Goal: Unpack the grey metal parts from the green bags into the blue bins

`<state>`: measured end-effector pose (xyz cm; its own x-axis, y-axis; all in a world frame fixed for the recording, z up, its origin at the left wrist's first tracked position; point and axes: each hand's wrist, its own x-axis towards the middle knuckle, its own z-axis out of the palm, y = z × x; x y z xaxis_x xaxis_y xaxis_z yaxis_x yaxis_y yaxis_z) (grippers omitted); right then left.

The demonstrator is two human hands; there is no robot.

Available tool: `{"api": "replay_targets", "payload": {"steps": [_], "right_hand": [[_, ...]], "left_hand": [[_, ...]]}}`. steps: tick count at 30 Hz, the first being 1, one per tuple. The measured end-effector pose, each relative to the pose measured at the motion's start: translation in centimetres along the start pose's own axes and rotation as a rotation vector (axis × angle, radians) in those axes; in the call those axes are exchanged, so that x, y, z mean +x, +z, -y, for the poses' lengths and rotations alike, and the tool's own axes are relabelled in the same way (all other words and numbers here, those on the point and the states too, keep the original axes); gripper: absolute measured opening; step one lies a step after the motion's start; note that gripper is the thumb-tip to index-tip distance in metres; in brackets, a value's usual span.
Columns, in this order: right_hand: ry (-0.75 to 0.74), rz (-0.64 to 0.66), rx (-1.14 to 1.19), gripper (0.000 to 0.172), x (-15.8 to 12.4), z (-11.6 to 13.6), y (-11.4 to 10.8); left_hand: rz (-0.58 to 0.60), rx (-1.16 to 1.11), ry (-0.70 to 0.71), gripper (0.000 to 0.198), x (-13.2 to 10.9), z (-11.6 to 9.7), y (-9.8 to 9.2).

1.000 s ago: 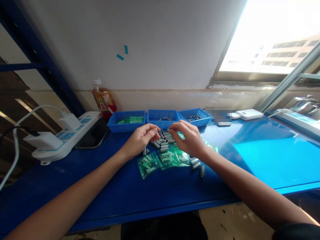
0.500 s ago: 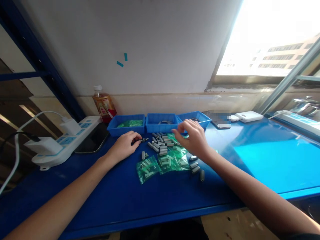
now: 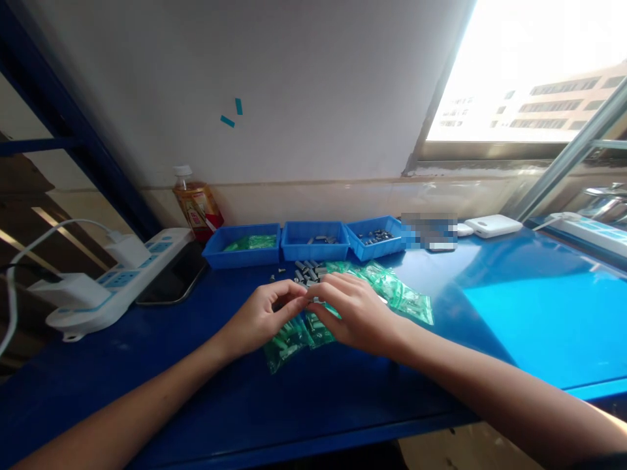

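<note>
My left hand (image 3: 267,314) and my right hand (image 3: 355,310) meet fingertip to fingertip over the middle of the table. Between the right thumb and fingers shows a small silvery metal cylinder (image 3: 317,301). The left thumb and index finger pinch at its near end; what they grip there is hidden. Loose grey metal cylinders (image 3: 306,266) lie just beyond the fingers. Under the hands are a green plastic bag (image 3: 287,346) and another green bag (image 3: 319,331), both with small pieces inside. More green bags (image 3: 404,295) lie beyond the right hand.
Along the wall stand a blue tray (image 3: 241,260) with green bags, a middle blue tray (image 3: 316,252) and a right blue tray (image 3: 376,249) with small metal parts. At left are a power strip (image 3: 117,281), a phone (image 3: 174,277) and a bottle (image 3: 196,205).
My right hand has come down and left from near the right tray to meet my left hand. The left hand has moved right and nearer, its fingers still pinched.
</note>
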<state>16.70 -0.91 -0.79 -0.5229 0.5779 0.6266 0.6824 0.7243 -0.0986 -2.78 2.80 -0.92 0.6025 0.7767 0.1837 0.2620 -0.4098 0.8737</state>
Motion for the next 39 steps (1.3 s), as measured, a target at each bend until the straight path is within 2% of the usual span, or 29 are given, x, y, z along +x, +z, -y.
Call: {"api": "replay_targets", "payload": {"steps": [4, 9, 14, 16, 19, 21, 26, 28, 31, 36, 39], "right_hand": [[-0.019, -0.01, -0.005, 0.016, 0.2, 0.0, -0.1], [-0.01, -0.022, 0.007, 0.016, 0.3, 0.3, 0.0], [0.084, -0.061, 0.093, 0.016, 0.3, 0.4, 0.1], [0.1, -0.068, 0.138, 0.015, 0.3, 0.5, 0.2], [0.112, -0.079, 0.178, 0.016, 0.3, 0.7, 0.4], [0.121, -0.075, 0.183, 0.016, 0.3, 0.9, 0.5], [0.14, -0.075, 0.164, 0.013, 0.1, 1.0, 0.1], [0.087, -0.065, 0.125, 0.017, 0.1, 0.9, -0.1], [-0.011, -0.044, 0.06, 0.011, 0.2, 0.8, -0.3], [-0.024, -0.075, 0.03, 0.013, 0.4, 1.1, -0.3], [-0.018, -0.118, 0.016, 0.017, 0.6, -0.2, -0.9]], "left_hand": [[-0.005, -0.075, -0.036, 0.028, -0.2, -0.1, -0.3], [0.008, -0.034, -0.001, 0.027, -0.3, -0.1, -0.3], [-0.158, 0.223, 0.205, 0.022, -0.7, 0.1, -0.1], [-0.183, 0.321, 0.315, 0.027, -0.9, 0.1, -0.1], [-0.19, 0.399, 0.401, 0.016, -1.1, -0.1, 0.0], [-0.203, 0.42, 0.397, 0.009, -1.1, -0.3, 0.0], [-0.205, 0.404, 0.314, 0.008, -1.1, -0.6, -0.1], [-0.185, 0.365, 0.276, 0.012, -1.1, -0.7, -0.1], [-0.128, 0.323, 0.242, 0.017, -1.2, -0.7, -0.2], [-0.029, 0.31, 0.275, 0.024, -1.4, -0.8, -0.3], [-0.044, 0.411, 0.294, 0.02, -1.2, -1.0, -0.9]]}}
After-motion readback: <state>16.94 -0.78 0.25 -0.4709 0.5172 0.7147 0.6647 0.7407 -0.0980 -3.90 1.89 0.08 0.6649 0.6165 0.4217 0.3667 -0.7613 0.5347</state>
